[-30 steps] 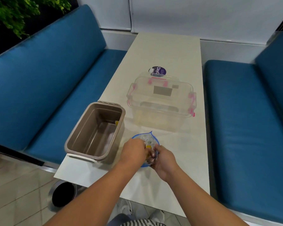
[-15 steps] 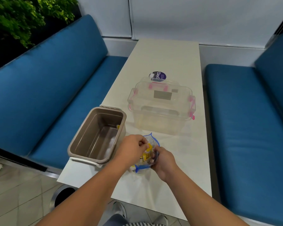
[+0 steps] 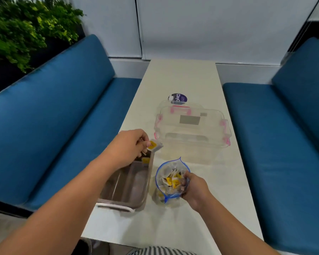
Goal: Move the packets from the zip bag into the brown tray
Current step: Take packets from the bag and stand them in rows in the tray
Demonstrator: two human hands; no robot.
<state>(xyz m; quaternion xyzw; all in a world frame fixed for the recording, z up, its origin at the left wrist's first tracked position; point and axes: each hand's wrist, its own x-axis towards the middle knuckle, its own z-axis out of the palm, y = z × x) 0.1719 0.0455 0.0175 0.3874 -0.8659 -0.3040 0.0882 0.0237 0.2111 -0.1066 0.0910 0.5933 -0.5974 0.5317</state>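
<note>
Clear plastic box (image 3: pixel 191 133) with pink latches is sitting mid-table, a grey rectangular label showing at its top. Round purple disc (image 3: pixel 177 98) printed "Clay…" is lying just behind it; contact cannot be told. White table (image 3: pixel 182 76) is running toward a pale wall (image 3: pixel 210 24). Blue left bench (image 3: pixel 63 116) and blue right bench (image 3: pixel 284 135) are flanking it. Green plant (image 3: pixel 26 28) is showing behind the left bench.

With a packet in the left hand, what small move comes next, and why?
Probably let the packet drop: the left hand pinches it above the tray's far right corner, while the right hand holds the bag open.
</note>
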